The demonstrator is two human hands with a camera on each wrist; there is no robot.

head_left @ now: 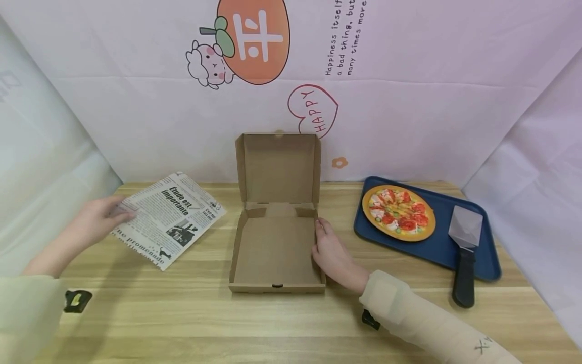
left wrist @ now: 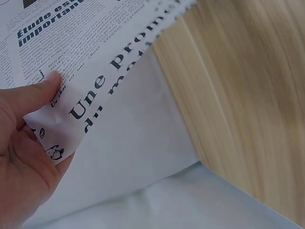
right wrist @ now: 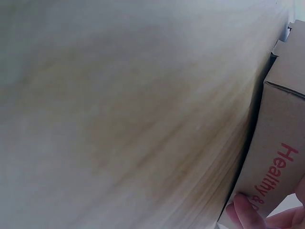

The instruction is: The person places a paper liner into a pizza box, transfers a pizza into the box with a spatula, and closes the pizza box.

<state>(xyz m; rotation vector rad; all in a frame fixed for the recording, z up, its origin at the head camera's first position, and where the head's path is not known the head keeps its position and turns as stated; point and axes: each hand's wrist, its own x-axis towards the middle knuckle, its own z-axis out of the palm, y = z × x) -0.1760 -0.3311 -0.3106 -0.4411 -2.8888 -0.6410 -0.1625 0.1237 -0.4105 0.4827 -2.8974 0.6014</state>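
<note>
My left hand (head_left: pixel 97 217) pinches the left corner of a sheet of newsprint-patterned food paper (head_left: pixel 182 212), thumb on top in the left wrist view. The sheet is raised, tilted, over the left part of the table. In the middle stands an open cardboard pizza box (head_left: pixel 282 253), its lid (head_left: pixel 279 169) upright at the back and nothing inside. My right hand (head_left: pixel 334 258) holds the box's right side wall. In the right wrist view, fingers (right wrist: pixel 245 212) lie against that wall's outer face by the red lettering.
A blue tray (head_left: pixel 441 202) at the right carries a pizza (head_left: pixel 399 212) on a round orange-brown base. A pizza server (head_left: pixel 466 227) lies on it too, its black handle jutting past the front rim. Printed white cloth (head_left: pixel 400 116) stands behind the wooden table (head_left: pixel 191 318).
</note>
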